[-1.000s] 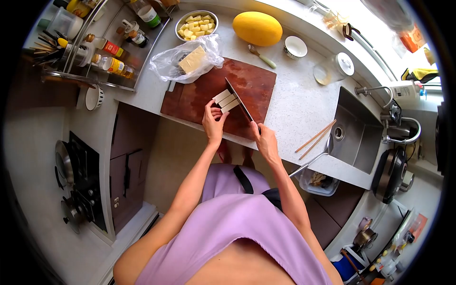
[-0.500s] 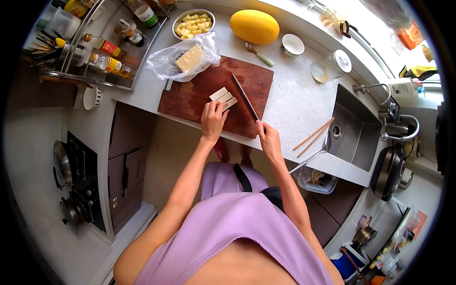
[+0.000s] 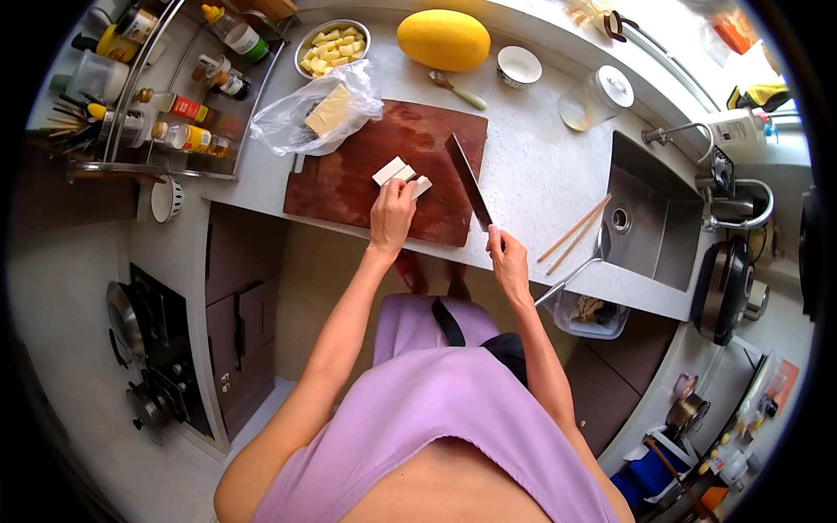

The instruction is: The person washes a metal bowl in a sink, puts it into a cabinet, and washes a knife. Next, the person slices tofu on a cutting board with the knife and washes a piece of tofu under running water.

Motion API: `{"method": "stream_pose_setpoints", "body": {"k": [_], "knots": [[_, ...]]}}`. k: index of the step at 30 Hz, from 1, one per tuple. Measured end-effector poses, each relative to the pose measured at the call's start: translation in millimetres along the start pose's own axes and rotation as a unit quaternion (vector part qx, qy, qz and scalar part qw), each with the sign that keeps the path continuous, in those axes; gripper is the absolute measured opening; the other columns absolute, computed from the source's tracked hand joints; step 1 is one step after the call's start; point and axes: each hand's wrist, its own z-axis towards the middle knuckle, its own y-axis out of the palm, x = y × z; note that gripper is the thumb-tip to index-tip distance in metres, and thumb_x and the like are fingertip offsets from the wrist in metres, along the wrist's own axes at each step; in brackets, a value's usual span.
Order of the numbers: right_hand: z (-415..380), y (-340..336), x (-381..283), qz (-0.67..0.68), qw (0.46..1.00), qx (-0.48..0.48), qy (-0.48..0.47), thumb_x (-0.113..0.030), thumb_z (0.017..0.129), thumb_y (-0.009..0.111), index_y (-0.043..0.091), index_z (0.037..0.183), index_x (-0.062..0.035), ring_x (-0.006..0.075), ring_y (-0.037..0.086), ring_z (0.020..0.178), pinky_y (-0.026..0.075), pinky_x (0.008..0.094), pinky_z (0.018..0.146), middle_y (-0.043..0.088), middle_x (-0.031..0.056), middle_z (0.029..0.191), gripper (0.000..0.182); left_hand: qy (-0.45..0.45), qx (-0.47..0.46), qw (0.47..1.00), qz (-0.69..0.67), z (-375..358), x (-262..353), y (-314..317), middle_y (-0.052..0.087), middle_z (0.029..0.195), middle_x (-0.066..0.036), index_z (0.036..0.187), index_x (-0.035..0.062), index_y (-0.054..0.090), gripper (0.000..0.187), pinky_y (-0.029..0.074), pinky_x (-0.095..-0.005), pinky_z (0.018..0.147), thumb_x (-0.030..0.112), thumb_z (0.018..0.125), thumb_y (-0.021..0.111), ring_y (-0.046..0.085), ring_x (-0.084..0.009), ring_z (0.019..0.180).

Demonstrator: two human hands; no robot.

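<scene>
On the wooden cutting board (image 3: 336,187) lie a few white strips of tofu (image 3: 389,171), cut from a block. My left hand (image 3: 392,213) is closed at their near end, its fingertips pinching the tofu; the exact contact is partly hidden. The rightmost strip sits at a different angle from the others. To the right, my right hand (image 3: 509,259) grips the handle of a kitchen knife (image 3: 471,185), whose broad dark blade points away from me over the board's right edge. A pale tofu block (image 3: 329,111) rests in a clear plastic bag (image 3: 277,127) across the board's far left corner.
Behind the board are a bowl of yellow cubes (image 3: 333,49), a yellow melon (image 3: 444,40), a peeler-like tool (image 3: 458,90), a small bowl (image 3: 520,66) and a glass jar (image 3: 596,98). Chopsticks (image 3: 574,234) and a ladle (image 3: 571,277) lie beside the sink (image 3: 649,213).
The knife has moved right, away from the tofu, and its blade shows broader. My left fingers have shifted onto the strips, and the right one now lies askew. The whole view has shifted slightly.
</scene>
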Motion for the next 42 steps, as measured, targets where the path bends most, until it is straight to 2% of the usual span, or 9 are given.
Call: {"method": "stream_pose_setpoints", "body": {"k": [3,7,13,20,23,27,31,33,42], "knots": [[-4,-3,1,0.022,1.000,0.003,0.006,-0.042,0.098,0.046,0.055,0.070,0.0017,0.0130,0.043,0.053,0.037,0.0313,0.051,0.047,0.0058,0.055,0.053,-0.175,-0.043,0.967,-0.182,5,9,-2,0.064,0.091,-0.006,0.103,0.0021,0.065,0.027,0.052,-0.0338,0.071,0.008,0.077,0.072,0.064,-0.0219,0.081],[-7,-7,3,0.011,1.000,-0.010,0.015,-0.042,0.098,0.046,0.060,0.076,0.0044,0.0231,0.052,0.052,0.041,0.0369,0.054,0.054,0.0158,0.058,0.053,-0.401,-0.117,0.735,-0.535,11,13,-11,0.068,0.096,-0.008,0.113,-0.0049,0.061,0.037,0.054,-0.0263,0.072,0.021,0.087,0.069,0.066,-0.0125,0.083],[-7,-9,7,0.026,1.000,-0.003,0.015,-0.042,0.098,0.046,0.059,0.075,0.0040,0.0215,0.050,0.050,0.040,0.0365,0.052,0.052,0.0145,0.055,0.053,-0.404,-0.137,0.672,-0.605,19,19,-23,0.065,0.103,-0.011,0.122,-0.0075,0.053,0.046,0.055,-0.0277,0.078,0.023,0.090,0.066,0.066,-0.0161,0.089],[-8,-13,6,0.026,0.999,-0.018,0.009,-0.042,0.098,0.046,0.058,0.073,0.0034,0.0191,0.050,0.048,0.039,0.0357,0.050,0.051,0.0129,0.054,0.053,-0.320,-0.053,0.765,-0.557,18,-14,-19,0.065,0.106,-0.010,0.122,-0.0077,0.055,0.042,0.051,-0.0264,0.078,0.008,0.085,0.068,0.062,-0.0137,0.090],[-10,-14,-1,0.041,0.998,-0.024,0.028,-0.041,0.098,0.046,0.057,0.072,0.0028,0.0178,0.051,0.047,0.039,0.0344,0.049,0.050,0.0111,0.052,0.052,-0.277,0.002,0.882,-0.381,41,-58,-14,0.070,0.097,-0.009,0.111,-0.0019,0.065,0.031,0.050,-0.0271,0.074,0.012,0.084,0.070,0.064,-0.0130,0.084],[-10,-11,-3,0.047,0.998,-0.032,0.029,-0.041,0.098,0.047,0.055,0.068,0.0015,0.0114,0.042,0.051,0.035,0.0300,0.049,0.044,0.0041,0.053,0.053,-0.242,-0.038,0.940,-0.236,53,-93,1,0.070,0.091,-0.014,0.102,0.0074,0.072,0.022,0.050,-0.0325,0.073,0.019,0.083,0.069,0.066,-0.0215,0.080],[-9,-7,-4,0.019,0.998,-0.051,0.011,-0.041,0.098,0.046,0.057,0.072,0.0029,0.0170,0.050,0.047,0.040,0.0335,0.049,0.052,0.0110,0.053,0.052,-0.184,-0.030,0.965,-0.183,47,-97,4,0.062,0.090,-0.010,0.105,0.0130,0.072,0.024,0.048,-0.0338,0.071,0.021,0.083,0.069,0.057,-0.0234,0.076],[-7,-2,-6,0.024,0.998,-0.061,0.009,-0.041,0.098,0.047,0.057,0.072,0.0034,0.0178,0.051,0.048,0.040,0.0343,0.050,0.053,0.0121,0.054,0.053,-0.066,0.014,0.998,0.020,43,-90,-3,0.058,0.103,-0.012,0.115,0.0138,0.068,0.034,0.048,-0.0354,0.072,0.025,0.083,0.069,0.056,-0.0240,0.076],[45,37,-35,-0.079,0.992,-0.075,-0.062,-0.044,0.096,0.050,0.057,0.075,0.0006,0.0442,0.054,0.062,0.042,0.0462,0.057,0.057,0.0248,0.065,0.049,-0.139,-0.110,0.966,-0.191,32,-85,-29,0.052,0.108,-0.009,0.122,0.0066,0.057,0.061,0.050,-0.0323,0.067,-0.003,0.066,0.078,0.058,-0.0176,0.067]]}}
